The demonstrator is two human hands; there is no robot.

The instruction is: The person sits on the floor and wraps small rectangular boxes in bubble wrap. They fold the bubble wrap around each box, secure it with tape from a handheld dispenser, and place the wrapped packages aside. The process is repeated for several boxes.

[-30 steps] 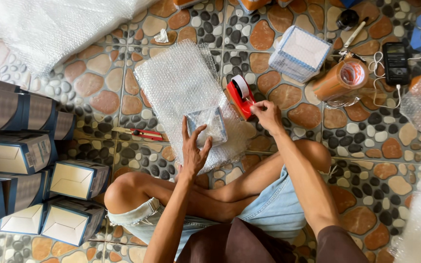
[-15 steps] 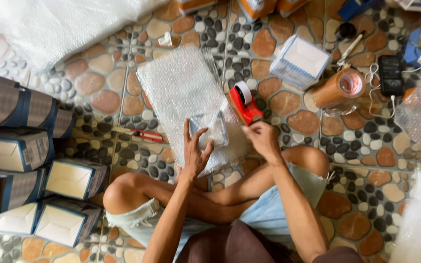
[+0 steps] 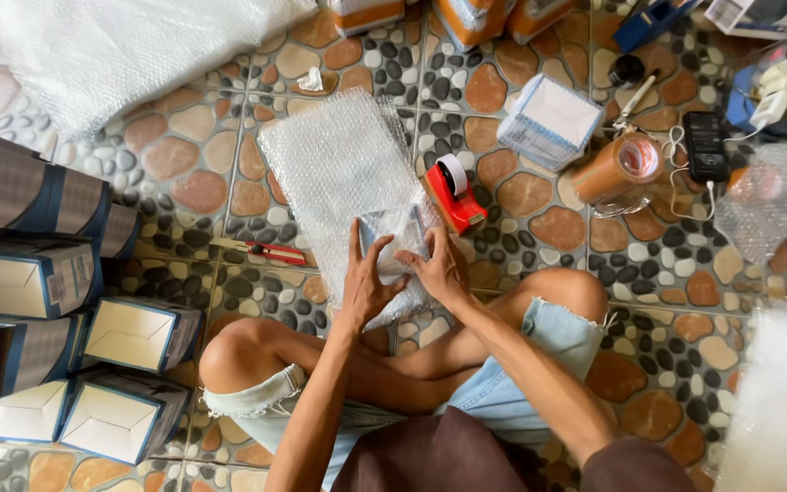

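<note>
We sit cross-legged on the pebble-patterned floor, with a long sheet of bubble wrap spread in front of our knees, running away from us toward the far edge. By the look of it, the wrapping is about halfway through. A small box lies on the near end of the sheet, already covered by at least one layer of wrap, though how many turns it has we cannot tell. Most of the sheet lies flat and unused beyond it. No tape shows on the bundle, so we judge that the sealing is not yet done.

Along the left edge of the floor a stack of boxes waits, none of them in wrap.

Our left hand lies flat on the bundle's left side, fingers spread, pressing rather than gripping. Our right hand curls loosely over its right edge, holding the wrap down.

The red tape dispenser stands just beside the sheet's right edge, free of both hands.
</note>
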